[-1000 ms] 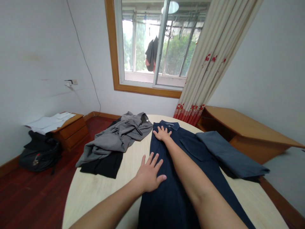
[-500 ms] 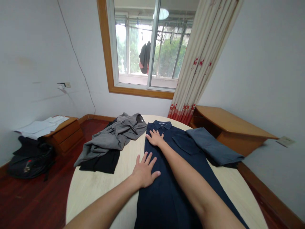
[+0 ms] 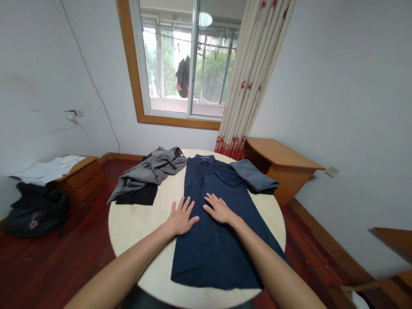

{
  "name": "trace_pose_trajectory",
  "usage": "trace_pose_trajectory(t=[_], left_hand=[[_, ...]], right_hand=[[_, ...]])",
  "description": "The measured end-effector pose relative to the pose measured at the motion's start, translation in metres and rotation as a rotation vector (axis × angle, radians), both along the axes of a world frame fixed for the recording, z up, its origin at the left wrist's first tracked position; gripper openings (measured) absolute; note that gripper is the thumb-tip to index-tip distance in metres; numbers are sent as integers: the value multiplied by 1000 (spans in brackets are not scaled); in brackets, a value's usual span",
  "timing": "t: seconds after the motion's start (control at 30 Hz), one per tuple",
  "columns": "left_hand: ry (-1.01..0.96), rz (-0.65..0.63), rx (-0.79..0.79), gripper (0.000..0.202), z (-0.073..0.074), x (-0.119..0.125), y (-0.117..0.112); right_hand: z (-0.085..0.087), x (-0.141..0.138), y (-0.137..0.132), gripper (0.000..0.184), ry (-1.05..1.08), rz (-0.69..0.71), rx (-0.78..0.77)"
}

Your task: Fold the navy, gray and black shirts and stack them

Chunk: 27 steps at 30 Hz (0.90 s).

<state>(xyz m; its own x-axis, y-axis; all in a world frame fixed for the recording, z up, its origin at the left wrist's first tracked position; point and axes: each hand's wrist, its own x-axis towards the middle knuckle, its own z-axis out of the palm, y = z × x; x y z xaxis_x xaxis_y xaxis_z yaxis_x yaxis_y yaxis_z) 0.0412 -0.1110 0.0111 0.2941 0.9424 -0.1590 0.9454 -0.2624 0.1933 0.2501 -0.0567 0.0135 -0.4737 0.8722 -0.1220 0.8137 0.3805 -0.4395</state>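
Observation:
A dark navy shirt (image 3: 209,240) lies flat, collar away from me, on a round pale wooden table (image 3: 138,221). My left hand (image 3: 182,216) rests open with fingers spread on the shirt's left edge, partly on the tabletop. My right hand (image 3: 219,209) lies open and flat on the middle of the shirt, just right of the left hand. Both palms face down and hold nothing.
A crumpled grey garment (image 3: 151,171) over a black one (image 3: 137,195) lies at the table's back left. A folded blue-grey garment (image 3: 254,176) sits at the back right. Around the table stand a low wooden drawer unit (image 3: 80,178), a black bag (image 3: 35,210), a wooden desk (image 3: 280,161), a curtain (image 3: 251,81).
My right hand has slid back from near the shirt's collar to its middle, beside the left hand. The view has pulled back, so the whole table and shirt show.

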Motion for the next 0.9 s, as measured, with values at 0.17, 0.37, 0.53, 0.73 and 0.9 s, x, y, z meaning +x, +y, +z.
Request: trace_pose_trajectory(t=[0.17, 0.37, 0.53, 0.73, 0.9], left_hand=[[-72, -36, -69, 75, 11, -1, -79], [-151, -35, -102, 84, 22, -5, -142], [-192, -47, 93, 37, 25, -12, -153], [-313, -46, 240, 22, 19, -15, -151], [-447, 23, 389, 16, 20, -13, -154]], right_hand=[[0, 8, -43, 54, 35, 1, 76], [7, -11, -91, 33, 168, 57, 192], [4, -32, -109, 56, 411, 23, -8], [1, -45, -117, 49, 630, 21, -514], [17, -50, -127, 38, 881, -25, -552]])
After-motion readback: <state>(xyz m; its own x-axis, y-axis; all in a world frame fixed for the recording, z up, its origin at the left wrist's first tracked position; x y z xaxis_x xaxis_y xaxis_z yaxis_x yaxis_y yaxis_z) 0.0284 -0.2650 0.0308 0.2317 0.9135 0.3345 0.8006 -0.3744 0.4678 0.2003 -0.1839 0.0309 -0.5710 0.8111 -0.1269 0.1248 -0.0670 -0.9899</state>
